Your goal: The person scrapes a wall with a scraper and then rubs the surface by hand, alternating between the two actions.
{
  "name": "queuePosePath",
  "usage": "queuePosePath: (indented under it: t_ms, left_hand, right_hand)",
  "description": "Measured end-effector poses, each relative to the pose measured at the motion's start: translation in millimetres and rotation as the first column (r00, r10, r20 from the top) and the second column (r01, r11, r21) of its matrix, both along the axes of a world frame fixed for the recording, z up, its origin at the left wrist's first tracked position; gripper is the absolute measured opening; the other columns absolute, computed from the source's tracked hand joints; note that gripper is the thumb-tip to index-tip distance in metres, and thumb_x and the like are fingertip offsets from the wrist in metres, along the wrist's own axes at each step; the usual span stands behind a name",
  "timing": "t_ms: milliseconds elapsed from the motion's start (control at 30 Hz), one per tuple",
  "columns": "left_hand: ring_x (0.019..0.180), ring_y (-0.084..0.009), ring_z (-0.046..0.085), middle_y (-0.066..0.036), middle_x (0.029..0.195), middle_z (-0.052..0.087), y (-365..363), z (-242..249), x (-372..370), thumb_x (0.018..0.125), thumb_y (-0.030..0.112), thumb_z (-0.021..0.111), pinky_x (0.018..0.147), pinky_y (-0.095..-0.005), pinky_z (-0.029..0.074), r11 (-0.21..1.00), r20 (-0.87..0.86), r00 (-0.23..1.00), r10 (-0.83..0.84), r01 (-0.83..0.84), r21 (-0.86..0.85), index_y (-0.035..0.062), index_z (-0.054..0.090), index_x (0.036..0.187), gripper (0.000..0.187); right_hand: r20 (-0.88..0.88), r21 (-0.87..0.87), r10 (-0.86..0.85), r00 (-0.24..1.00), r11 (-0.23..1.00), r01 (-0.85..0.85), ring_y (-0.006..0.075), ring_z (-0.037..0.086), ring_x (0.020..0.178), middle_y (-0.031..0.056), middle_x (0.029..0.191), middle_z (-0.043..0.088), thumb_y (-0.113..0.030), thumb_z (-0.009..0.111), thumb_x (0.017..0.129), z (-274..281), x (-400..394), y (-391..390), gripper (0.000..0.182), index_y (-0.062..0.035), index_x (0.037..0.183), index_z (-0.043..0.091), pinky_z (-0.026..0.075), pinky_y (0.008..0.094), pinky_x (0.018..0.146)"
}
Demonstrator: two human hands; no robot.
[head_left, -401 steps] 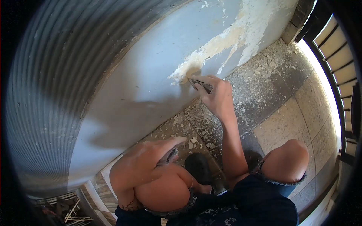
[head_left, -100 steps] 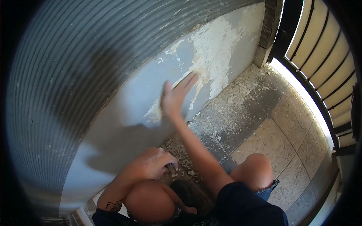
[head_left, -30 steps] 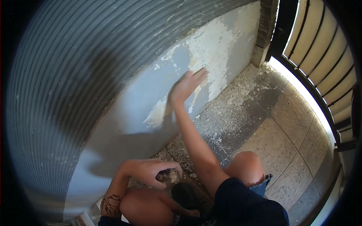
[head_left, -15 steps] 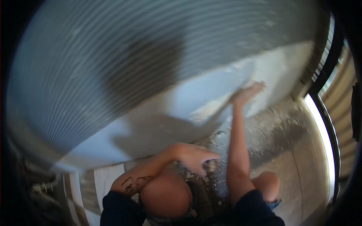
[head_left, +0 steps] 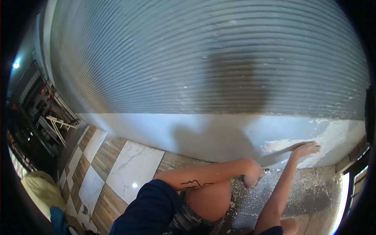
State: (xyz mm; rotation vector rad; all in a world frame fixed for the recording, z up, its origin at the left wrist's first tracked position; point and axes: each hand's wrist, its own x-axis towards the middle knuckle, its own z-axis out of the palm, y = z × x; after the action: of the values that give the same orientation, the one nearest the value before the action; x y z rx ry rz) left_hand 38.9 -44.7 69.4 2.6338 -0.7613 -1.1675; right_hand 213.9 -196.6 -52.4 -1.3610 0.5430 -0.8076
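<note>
My left hand (head_left: pixel 253 173) hangs low over the debris-strewn floor (head_left: pixel 286 188), close to the foot of the wall. Its fingers are curled, and what they hold, if anything, is hidden. Farther right, my right hand (head_left: pixel 307 149) rests against the smooth lower band of the wall (head_left: pixel 219 127), fingers stretched out. Around it the paint is gone in a pale, rough patch (head_left: pixel 337 135). White flakes and crumbs lie on the floor below.
Ribbed grey wall surface (head_left: pixel 156 66) rises above the smooth band, with a shadow on it. White and wood-look tiles (head_left: pixel 135 168) cover the floor at left. Yellow cloth (head_left: pixel 43 192) lies lower left, a white metal frame (head_left: pixel 58 127) stands farther back, and a bright doorway edge (head_left: pixel 341 203) is at right.
The view has swung left, showing more tiles and the room at left. Both hands appear farther right in view; my right hand is still at the wall's peeled area.
</note>
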Motion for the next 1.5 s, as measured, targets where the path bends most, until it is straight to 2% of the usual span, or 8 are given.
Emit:
queuePosePath:
  t_ms: [300, 400, 567, 867, 1033, 1167, 1300, 1500]
  left_hand:
    - [0.092, -0.0305, 0.064, -0.016, 0.095, 0.068, -14.0, -20.8, 5.0, 0.061, 0.022, 0.076, 0.075, -0.0424, 0.050, 0.996, -0.019, 1.000, 0.010, -0.008, 0.094, 0.0059, 0.066, 0.100, 0.043]
    - [0.079, -0.0251, 0.064, -0.015, 0.091, 0.068, -6.9, -0.7, 5.3, 0.064, 0.019, 0.071, 0.069, -0.0391, 0.049, 0.996, -0.138, 0.990, 0.002, 0.011, 0.094, 0.0022, 0.070, 0.093, 0.033]
    - [0.070, -0.0268, 0.059, -0.014, 0.084, 0.067, -31.6, -18.8, 23.1, 0.061, 0.017, 0.069, 0.064, -0.0420, 0.046, 0.972, -0.170, 0.975, -0.141, 0.170, 0.164, 0.0050, 0.070, 0.084, 0.026]
    - [0.071, -0.0202, 0.055, -0.007, 0.079, 0.062, -34.6, -14.8, 26.5, 0.069, 0.031, 0.071, 0.067, -0.0373, 0.044, 0.920, -0.226, 0.929, -0.292, 0.337, 0.199, 0.0078, 0.067, 0.081, 0.026]
    - [0.070, -0.0229, 0.057, -0.007, 0.084, 0.069, -60.5, -23.3, -9.0, 0.061, 0.022, 0.069, 0.064, -0.0403, 0.046, 0.845, 0.146, 0.982, -0.118, 0.022, 0.534, 0.0127, 0.073, 0.089, 0.030]
    - [0.072, -0.0217, 0.058, -0.007, 0.088, 0.069, -40.0, -23.0, 24.1, 0.060, 0.022, 0.071, 0.066, -0.0400, 0.046, 0.977, -0.134, 0.980, -0.149, 0.167, 0.133, 0.0150, 0.073, 0.090, 0.031]
    - [0.068, -0.0209, 0.057, -0.008, 0.080, 0.067, -39.4, -31.2, 29.1, 0.059, 0.019, 0.071, 0.065, -0.0399, 0.046, 0.953, -0.190, 0.962, -0.194, 0.231, 0.194, 0.0133, 0.072, 0.081, 0.023]
    - [0.072, -0.0200, 0.058, -0.006, 0.086, 0.068, -63.4, -58.4, 7.6, 0.063, 0.025, 0.076, 0.067, -0.0382, 0.047, 0.923, -0.061, 0.984, -0.167, 0.178, 0.342, 0.0130, 0.072, 0.092, 0.032]
  right_hand:
    - [0.092, -0.455, -0.208, 0.974, 0.861, 0.227, 0.0417, 0.011, 0.142, 0.0342, 0.150, 0.013, -0.028, 0.034, 0.102, -62.9, 41.1, -10.2, 0.058, 0.0138, 0.141, 0.023, 0.013, 0.0472, 0.118]
    - [-0.153, -0.285, 0.001, 0.988, 0.958, -0.045, 0.0427, 0.014, 0.141, 0.0364, 0.148, 0.016, -0.030, 0.036, 0.102, -98.2, 101.6, -87.3, 0.059, 0.0163, 0.137, 0.027, 0.015, 0.0483, 0.116]
    - [0.121, -0.403, -0.142, 0.982, 0.897, 0.180, 0.0470, 0.022, 0.136, 0.0383, 0.144, 0.022, -0.033, 0.034, 0.101, -36.0, -12.9, 53.2, 0.064, 0.0185, 0.137, 0.024, 0.017, 0.0501, 0.114]
    - [0.029, -0.195, -0.240, 0.970, 0.951, 0.241, 0.0511, 0.045, 0.104, 0.0388, 0.116, 0.044, -0.021, 0.040, 0.096, -12.5, 31.2, -26.4, 0.039, 0.0140, 0.110, 0.047, 0.037, 0.0571, 0.088]
    - [0.121, -0.423, -0.245, 0.962, 0.864, 0.274, 0.0488, 0.045, 0.104, 0.0367, 0.111, 0.045, -0.025, 0.035, 0.096, -30.2, -7.7, 54.8, 0.047, 0.0184, 0.113, 0.042, 0.033, 0.0580, 0.090]
    - [0.222, -0.328, -0.201, 0.954, 0.906, 0.267, 0.0490, 0.045, 0.102, 0.0370, 0.114, 0.044, -0.024, 0.035, 0.096, -13.0, -4.2, 32.2, 0.045, 0.0173, 0.113, 0.043, 0.034, 0.0591, 0.087]
    - [0.020, -0.119, -0.098, 0.995, 0.988, 0.100, 0.0506, 0.044, 0.106, 0.0382, 0.120, 0.041, -0.023, 0.034, 0.097, -31.3, 36.6, -33.0, 0.048, 0.0176, 0.121, 0.040, 0.034, 0.0589, 0.090]
    - [0.075, -0.445, -0.255, 0.964, 0.857, 0.262, 0.0507, 0.035, 0.124, 0.0393, 0.129, 0.036, -0.031, 0.036, 0.100, -25.5, 3.2, 58.7, 0.062, 0.0186, 0.136, 0.025, 0.029, 0.0566, 0.104]
